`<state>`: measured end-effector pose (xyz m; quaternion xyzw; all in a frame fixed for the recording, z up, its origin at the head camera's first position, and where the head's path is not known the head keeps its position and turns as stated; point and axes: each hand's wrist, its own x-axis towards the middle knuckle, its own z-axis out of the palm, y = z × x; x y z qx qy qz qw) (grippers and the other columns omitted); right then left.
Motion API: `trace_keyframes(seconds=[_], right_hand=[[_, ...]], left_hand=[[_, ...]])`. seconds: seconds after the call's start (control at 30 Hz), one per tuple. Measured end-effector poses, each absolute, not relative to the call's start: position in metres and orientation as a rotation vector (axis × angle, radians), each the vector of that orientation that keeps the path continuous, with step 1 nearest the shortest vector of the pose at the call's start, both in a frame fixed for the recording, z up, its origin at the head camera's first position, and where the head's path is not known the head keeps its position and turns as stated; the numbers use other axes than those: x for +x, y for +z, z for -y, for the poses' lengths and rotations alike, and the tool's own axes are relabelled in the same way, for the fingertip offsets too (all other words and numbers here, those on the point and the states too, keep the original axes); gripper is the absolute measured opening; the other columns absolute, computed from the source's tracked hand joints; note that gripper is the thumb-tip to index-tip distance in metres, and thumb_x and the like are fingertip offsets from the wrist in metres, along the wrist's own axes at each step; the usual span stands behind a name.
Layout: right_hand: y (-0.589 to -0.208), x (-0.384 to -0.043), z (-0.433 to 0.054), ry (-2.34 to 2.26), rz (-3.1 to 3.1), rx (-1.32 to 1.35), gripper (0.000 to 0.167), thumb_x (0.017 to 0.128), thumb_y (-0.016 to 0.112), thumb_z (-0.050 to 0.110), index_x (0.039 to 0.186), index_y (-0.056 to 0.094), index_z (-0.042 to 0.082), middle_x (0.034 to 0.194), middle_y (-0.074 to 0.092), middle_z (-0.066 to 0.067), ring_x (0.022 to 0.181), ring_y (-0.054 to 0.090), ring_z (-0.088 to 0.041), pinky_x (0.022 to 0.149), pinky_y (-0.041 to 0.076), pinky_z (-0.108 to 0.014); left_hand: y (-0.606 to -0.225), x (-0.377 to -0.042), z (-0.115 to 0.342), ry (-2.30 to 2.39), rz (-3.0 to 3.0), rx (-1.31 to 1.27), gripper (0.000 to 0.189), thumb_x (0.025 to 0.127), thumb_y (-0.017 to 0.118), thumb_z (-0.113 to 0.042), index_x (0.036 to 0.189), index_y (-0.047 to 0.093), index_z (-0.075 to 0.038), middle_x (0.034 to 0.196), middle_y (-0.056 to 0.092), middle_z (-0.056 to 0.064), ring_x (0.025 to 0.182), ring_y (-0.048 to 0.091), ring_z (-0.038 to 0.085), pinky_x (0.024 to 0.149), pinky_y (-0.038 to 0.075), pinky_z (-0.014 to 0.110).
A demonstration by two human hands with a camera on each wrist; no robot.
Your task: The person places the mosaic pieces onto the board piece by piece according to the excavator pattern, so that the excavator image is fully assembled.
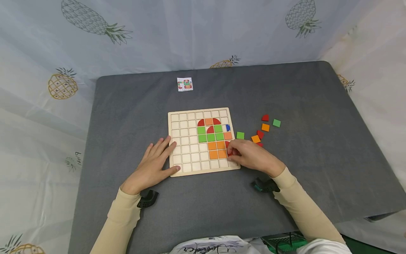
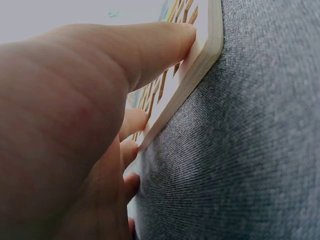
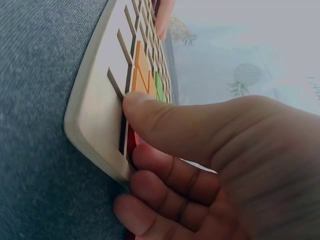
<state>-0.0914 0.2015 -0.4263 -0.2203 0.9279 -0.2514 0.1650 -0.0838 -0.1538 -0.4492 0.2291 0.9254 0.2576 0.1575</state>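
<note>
A square wooden grid board (image 1: pixel 190 167) lies on the table, with red, green, orange and blue tiles in several cells on its right half. Spread along the board's left edge, my left hand (image 1: pixel 152 164) rests with straight fingers, its thumb on the lower left corner. At the right edge, my right hand (image 1: pixel 252 155) pinches a red tile (image 3: pixel 131 140) low over the rightmost column, its other fingers curled. Most of that tile is hidden by the fingers. Just above it shows another red piece (image 1: pixel 227 144), below a light orange tile (image 1: pixel 227 135).
Loose tiles lie right of the board: a green square (image 1: pixel 240 135), an orange square (image 1: pixel 265 127), a red piece (image 1: pixel 265 117) and several others. A small pattern card (image 1: pixel 185 84) lies near the back of the grey table (image 1: pixel 133 102). A patterned curtain (image 1: pixel 177 35) hangs behind.
</note>
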Motion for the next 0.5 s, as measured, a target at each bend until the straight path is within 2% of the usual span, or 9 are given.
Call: trace_keyframes(seconds=[0.2, 0.5], right_hand=[[-0.4271, -0.0908, -0.2033, -0.743, -2.648, -0.659, 0.013, 0.090, 0.078, 0.015, 0.095, 0.066, 0.014, 0.077, 0.053, 0.003, 0.070, 0.047, -0.010, 0.060, 0.043, -0.023], [-0.4244, -0.0904, -0.2078, -0.816, -2.653, -0.608, 0.007, 0.094, 0.073, 0.017, 0.098, 0.066, 0.015, 0.081, 0.058, 0.005, 0.072, 0.051, -0.010, 0.061, 0.047, -0.022]], left_hand=[[-0.4483, -0.0837, 0.1538, 0.729, -2.652, 0.660, 0.085, 0.096, 0.068, -0.043, 0.162, 0.025, -0.013, 0.172, 0.010, 0.010, 0.160, 0.006, 0.035, 0.126, -0.001, 0.059], [-0.4481, -0.0832, 0.1534, 0.734, -2.651, 0.661, 0.085, 0.096, 0.068, -0.042, 0.162, 0.025, -0.013, 0.172, 0.010, 0.010, 0.160, 0.007, 0.035, 0.126, -0.001, 0.059]])
